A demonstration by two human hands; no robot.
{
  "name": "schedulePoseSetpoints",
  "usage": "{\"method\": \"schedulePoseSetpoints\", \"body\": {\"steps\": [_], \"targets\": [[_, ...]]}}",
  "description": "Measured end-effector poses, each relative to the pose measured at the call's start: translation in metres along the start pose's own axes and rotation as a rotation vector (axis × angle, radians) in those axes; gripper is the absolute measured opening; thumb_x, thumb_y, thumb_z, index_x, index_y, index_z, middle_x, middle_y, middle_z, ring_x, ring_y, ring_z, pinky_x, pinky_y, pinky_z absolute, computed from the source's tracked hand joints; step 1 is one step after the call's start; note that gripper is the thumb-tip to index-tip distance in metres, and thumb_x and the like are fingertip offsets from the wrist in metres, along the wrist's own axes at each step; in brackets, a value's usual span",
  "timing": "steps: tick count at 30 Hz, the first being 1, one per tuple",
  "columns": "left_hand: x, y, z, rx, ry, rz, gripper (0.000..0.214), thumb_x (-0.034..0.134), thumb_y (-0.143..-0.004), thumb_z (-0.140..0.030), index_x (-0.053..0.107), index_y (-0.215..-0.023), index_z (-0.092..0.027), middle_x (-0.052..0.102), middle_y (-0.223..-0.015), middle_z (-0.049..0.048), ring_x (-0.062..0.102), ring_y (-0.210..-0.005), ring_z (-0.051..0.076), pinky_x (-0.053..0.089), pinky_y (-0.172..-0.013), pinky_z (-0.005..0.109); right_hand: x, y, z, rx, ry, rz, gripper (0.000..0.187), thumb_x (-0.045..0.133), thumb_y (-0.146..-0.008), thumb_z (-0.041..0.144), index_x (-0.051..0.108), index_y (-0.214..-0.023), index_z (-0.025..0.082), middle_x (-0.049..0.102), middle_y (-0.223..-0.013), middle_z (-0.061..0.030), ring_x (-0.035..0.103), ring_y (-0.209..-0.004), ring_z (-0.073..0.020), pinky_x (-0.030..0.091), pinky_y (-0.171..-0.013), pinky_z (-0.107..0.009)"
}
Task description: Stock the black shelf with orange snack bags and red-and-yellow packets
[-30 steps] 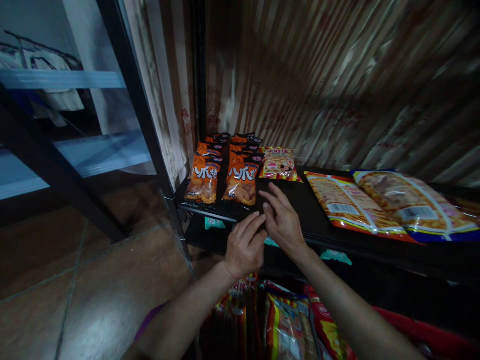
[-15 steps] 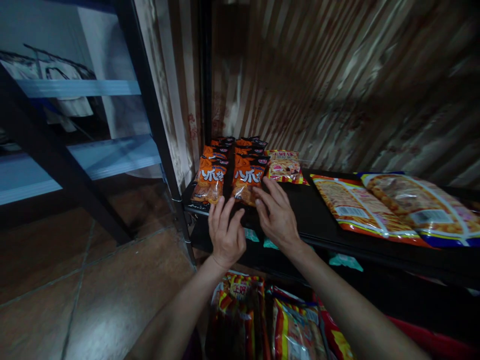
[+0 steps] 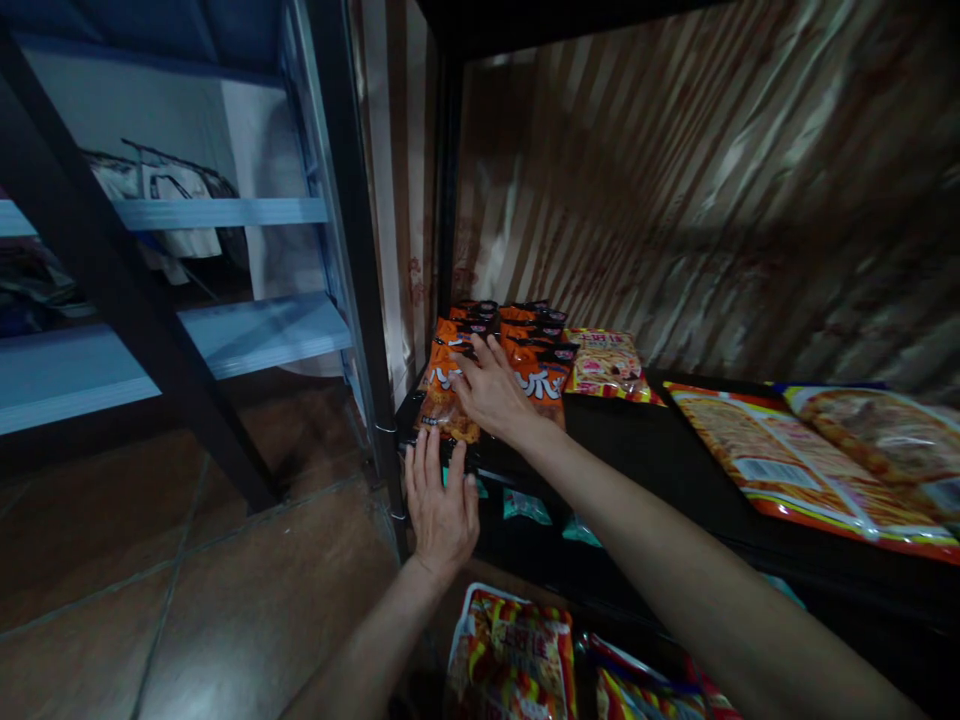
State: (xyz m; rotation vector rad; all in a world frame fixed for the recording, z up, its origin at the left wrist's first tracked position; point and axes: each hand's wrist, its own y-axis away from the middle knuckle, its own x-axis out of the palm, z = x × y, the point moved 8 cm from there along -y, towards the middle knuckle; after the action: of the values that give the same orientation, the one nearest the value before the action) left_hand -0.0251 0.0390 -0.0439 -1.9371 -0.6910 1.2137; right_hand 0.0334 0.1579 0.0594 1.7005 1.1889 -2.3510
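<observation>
Two rows of orange and black snack bags lie overlapped on a black shelf (image 3: 622, 440), at its left end. My right hand (image 3: 499, 400) reaches across them, fingers spread over the inner side of the front left snack bag (image 3: 444, 405). Part of the front right snack bag (image 3: 546, 385) is hidden behind that hand. My left hand (image 3: 444, 505) is lower, fingers apart, its tips by the shelf's front edge and the bottom of the left bag. Neither hand grips anything that I can see.
Right of the rows lies a red and yellow snack bag (image 3: 609, 362). Farther right are large flat snack packs (image 3: 795, 465). Teal packets (image 3: 526, 506) sit on the shelf below, with more snack bags (image 3: 517, 645) lower down. A dark upright post (image 3: 360, 250) stands at left.
My right hand has moved left from the right-hand row to the left bag. My left hand has dropped slightly lower against the shelf. The view has shifted, so the shelf appears farther right and lower.
</observation>
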Motion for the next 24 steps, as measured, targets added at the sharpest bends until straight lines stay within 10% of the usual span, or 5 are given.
{"method": "schedulePoseSetpoints", "body": {"steps": [24], "targets": [[0.006,-0.018,0.007,-0.021,0.022,-0.028,0.043,0.044,-0.090,-0.016,0.047,-0.133,-0.012,0.042,-0.145,0.0180,0.024,-0.143,0.028,0.033,-0.110,0.053,0.001,-0.013,-0.021,0.118,-0.096,-0.203,0.043,0.037,-0.094,0.035,0.062,-0.114,0.007,0.056,-0.114,-0.0195,0.051,-0.109,-0.0294,0.042,-0.099,-0.043]]}}
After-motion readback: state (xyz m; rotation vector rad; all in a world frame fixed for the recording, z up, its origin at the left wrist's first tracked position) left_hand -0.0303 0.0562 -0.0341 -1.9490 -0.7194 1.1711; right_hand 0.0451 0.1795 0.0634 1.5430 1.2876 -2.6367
